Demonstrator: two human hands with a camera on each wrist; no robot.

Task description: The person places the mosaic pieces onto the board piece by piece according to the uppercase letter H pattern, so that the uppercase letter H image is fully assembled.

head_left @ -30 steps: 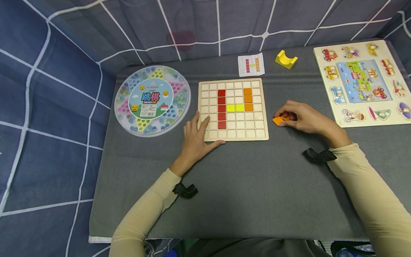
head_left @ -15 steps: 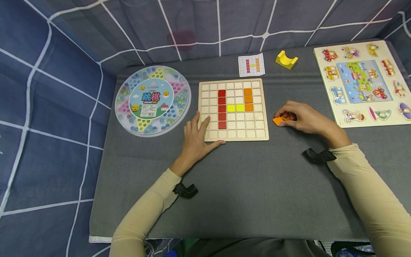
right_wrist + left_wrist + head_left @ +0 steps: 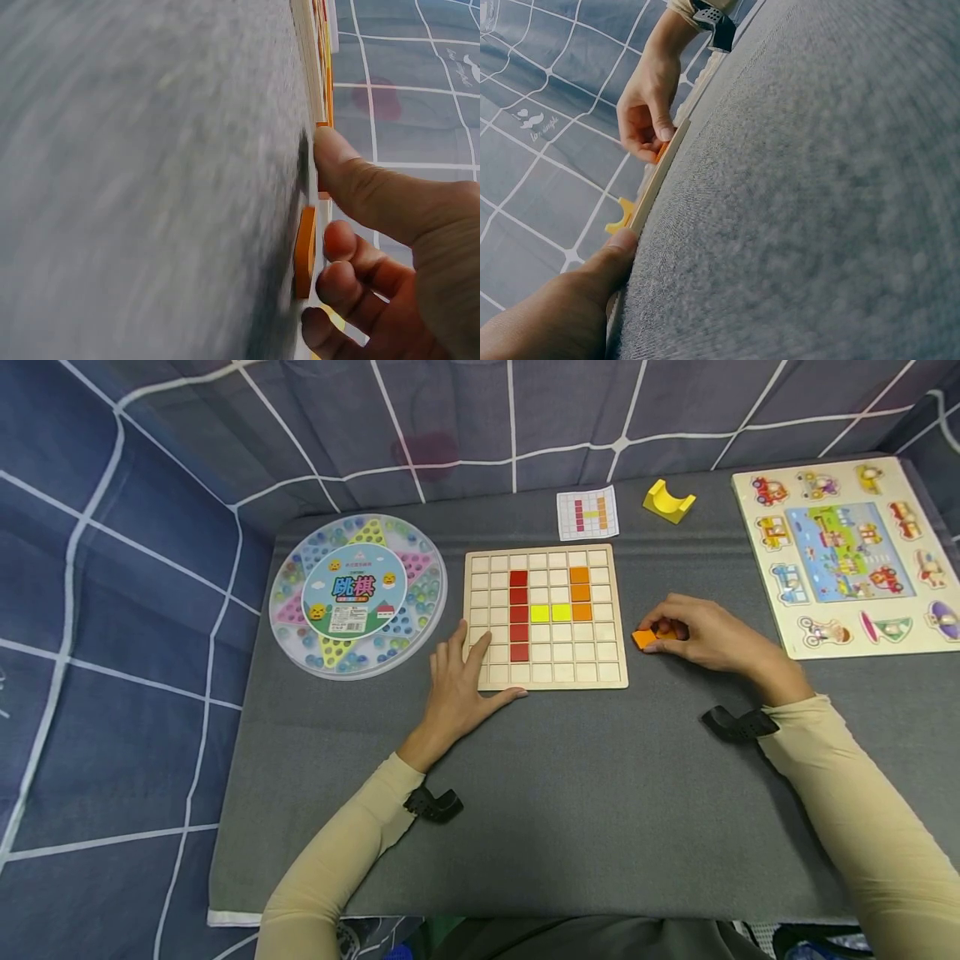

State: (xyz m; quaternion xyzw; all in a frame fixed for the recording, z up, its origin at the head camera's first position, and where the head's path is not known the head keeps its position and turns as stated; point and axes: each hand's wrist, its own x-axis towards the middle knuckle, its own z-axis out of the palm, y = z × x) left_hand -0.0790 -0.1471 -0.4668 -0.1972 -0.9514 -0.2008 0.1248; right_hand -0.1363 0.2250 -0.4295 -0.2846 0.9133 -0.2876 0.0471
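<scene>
A wooden grid board (image 3: 551, 673) carries a red column (image 3: 519, 615), a yellow pair (image 3: 550, 612) and an orange column (image 3: 581, 593) of square tiles. My left hand (image 3: 459, 681) rests spread over its near left corner, thumb along the near edge. Right of the board, my right hand (image 3: 705, 633) pinches an orange square tile (image 3: 642, 638) between thumb and fingers, just over the table. Under the curled fingers, a second orange tile (image 3: 304, 255) lies in the right wrist view. The left wrist view shows my left thumb (image 3: 615, 259) against the board's edge.
Behind the board lies a printed pattern card (image 3: 587, 513), with a yellow curved block (image 3: 667, 501) to its right. A round Chinese checkers box (image 3: 431, 635) stands at left. A wooden picture puzzle (image 3: 772, 585) lies at far right. Grid-patterned cloth hangs behind and at left.
My right hand has shifted slightly left, sliding the pinched orange tile toward the board and away from the other orange tile. My left hand has stayed on the board.
</scene>
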